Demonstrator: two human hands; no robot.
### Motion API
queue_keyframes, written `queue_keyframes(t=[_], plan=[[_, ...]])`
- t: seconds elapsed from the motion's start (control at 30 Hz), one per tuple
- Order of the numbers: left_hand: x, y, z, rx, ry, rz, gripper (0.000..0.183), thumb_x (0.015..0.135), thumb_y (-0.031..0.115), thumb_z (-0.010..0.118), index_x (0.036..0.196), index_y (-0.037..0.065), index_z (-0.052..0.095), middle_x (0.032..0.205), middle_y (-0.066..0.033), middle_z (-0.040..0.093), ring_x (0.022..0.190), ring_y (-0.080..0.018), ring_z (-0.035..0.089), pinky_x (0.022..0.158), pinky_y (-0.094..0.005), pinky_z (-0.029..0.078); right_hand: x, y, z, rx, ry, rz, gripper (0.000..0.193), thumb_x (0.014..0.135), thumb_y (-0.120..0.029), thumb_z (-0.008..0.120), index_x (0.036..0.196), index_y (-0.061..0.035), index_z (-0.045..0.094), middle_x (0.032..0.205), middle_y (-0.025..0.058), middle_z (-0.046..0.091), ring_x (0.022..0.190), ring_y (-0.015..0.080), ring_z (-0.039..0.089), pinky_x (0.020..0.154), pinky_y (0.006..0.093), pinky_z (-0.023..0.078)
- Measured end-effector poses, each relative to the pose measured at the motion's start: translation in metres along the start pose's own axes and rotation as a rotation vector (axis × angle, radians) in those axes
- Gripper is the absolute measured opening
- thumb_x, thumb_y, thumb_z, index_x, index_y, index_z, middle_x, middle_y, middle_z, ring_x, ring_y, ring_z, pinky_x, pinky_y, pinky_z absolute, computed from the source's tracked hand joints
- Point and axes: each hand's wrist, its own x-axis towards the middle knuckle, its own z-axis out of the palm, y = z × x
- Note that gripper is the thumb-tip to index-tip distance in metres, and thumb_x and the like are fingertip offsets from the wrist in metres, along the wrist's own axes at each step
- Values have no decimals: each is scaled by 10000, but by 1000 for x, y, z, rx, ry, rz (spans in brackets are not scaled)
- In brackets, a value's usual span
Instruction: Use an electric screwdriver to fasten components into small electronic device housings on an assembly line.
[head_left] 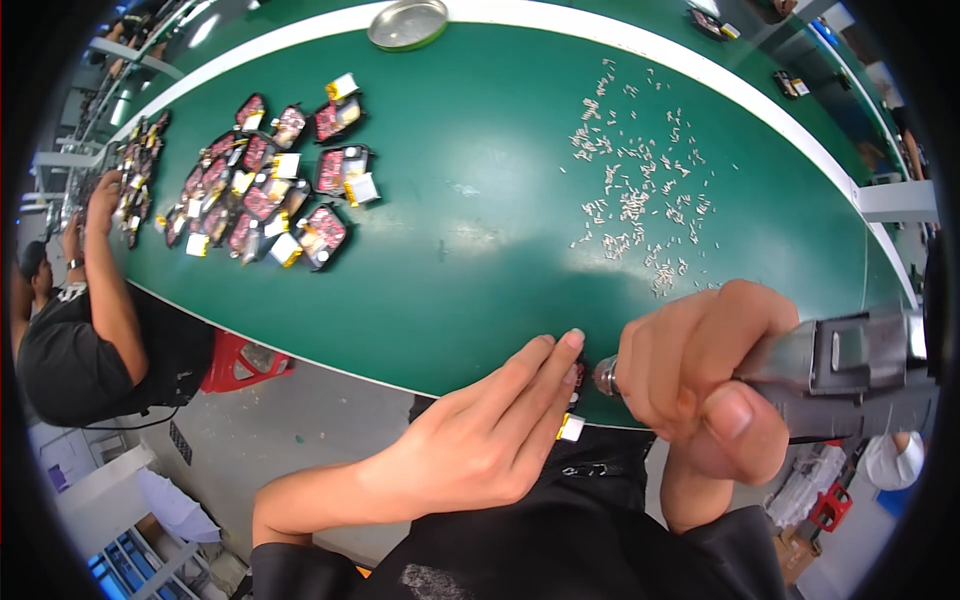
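Observation:
At the near table edge, my left hand (pixel 480 430) lies over a small black device housing (pixel 579 378), its fingers long and close together along the housing's left side. The thumb and most of the housing are hidden under the hand. A white pouch with a yellow edge (pixel 572 428) pokes out below the fingers. My right hand (pixel 700 375) is wrapped round a power screwdriver (pixel 850 360) held lying sideways. Its metal nose (pixel 605 376) points left at the housing; whether the bit touches it I cannot tell.
Many similar open housings (pixel 258 200) with pouches lie on the left of the green table (pixel 470 120). Tiny pale screw-like pieces (pixel 632 205) are scattered on the right. A round metal dish (pixel 408 24) stands at the far edge. Another person (pixel 85 340) works at the left.

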Motion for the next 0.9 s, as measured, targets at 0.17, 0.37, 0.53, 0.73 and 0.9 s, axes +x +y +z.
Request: queue_keyframes(t=[0.17,0.37,0.53,0.73,0.9], plan=[[1,5,-6,33,-45,49,349,633,24,600,947,-127,603,1073,-229,603,965,-328,600,795,-355,535,1,4,-3,-26,-83,-119,181,765,-121,594,677,-32,464,468,26,437,359,112,396,383,254,369],[-14,-23,-21,-1,13,-76,347,688,-9,639,1025,-74,592,1131,-188,582,989,-307,599,784,-368,531,-12,-5,-14,327,-113,-264,148,771,-126,592,786,-29,481,467,34,466,377,128,447,405,282,405],[-21,-79,-65,483,178,-460,510,710,-1,687,1197,-13,536,1311,-207,476,1151,-388,490,953,-466,423,-55,-14,-46,508,141,-380,138,822,-138,512,898,-40,451,475,40,431,372,141,423,419,302,393],[34,-72,-35,240,182,-315,405,697,-10,711,1081,-5,584,1151,-135,564,1043,-333,550,867,-411,468,-80,17,-48,562,421,-238,149,843,-202,449,857,-54,456,508,25,384,374,136,364,451,310,362],[78,-73,3,137,156,-176,269,696,-21,696,953,-15,618,961,-105,571,871,-280,574,714,-364,499,-92,23,-53,612,422,-210,145,841,-196,446,855,-53,465,510,26,390,388,136,374,469,313,368]])
